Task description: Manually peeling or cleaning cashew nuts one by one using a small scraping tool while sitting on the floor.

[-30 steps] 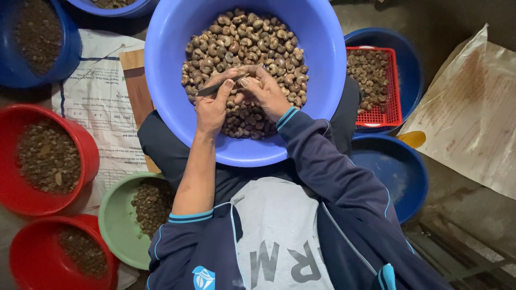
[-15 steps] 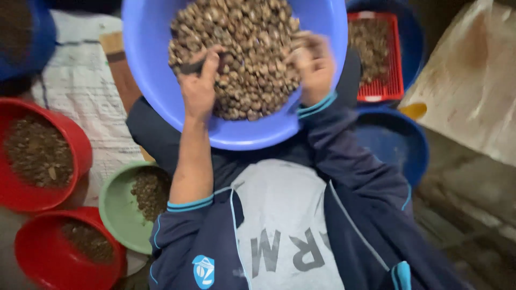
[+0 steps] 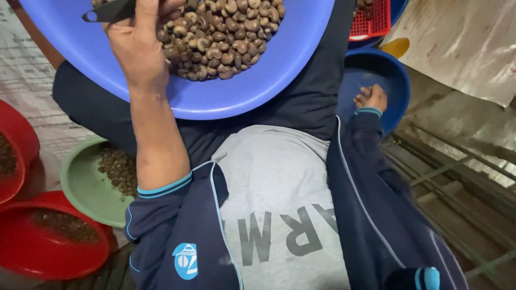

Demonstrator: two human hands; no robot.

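A big light-blue basin [image 3: 258, 80] rests on my lap, holding a heap of brown nuts [image 3: 220, 37]. My left hand [image 3: 137, 45] lies over the nuts at the basin's left side, closed around a small dark tool [image 3: 107, 11] whose tip points left. My right hand [image 3: 371, 98] is out to the right, fingers curled down inside a darker blue bowl [image 3: 389, 70] beside my hip. Whether anything is in those fingers is hidden.
A green bowl [image 3: 80, 185] of nuts sits at my left. Two red bowls [image 3: 37, 258] [image 3: 16, 134] with dark pieces are beside it. A red basket [image 3: 371, 24] sits at top right, with a pale sack [image 3: 462, 43] further right and wooden slats [image 3: 457, 177] below it.
My right hand has left the basin and dropped to the dark blue bowl on the right. The view has tipped down toward my lap. My left hand stays on the nuts with the tool.
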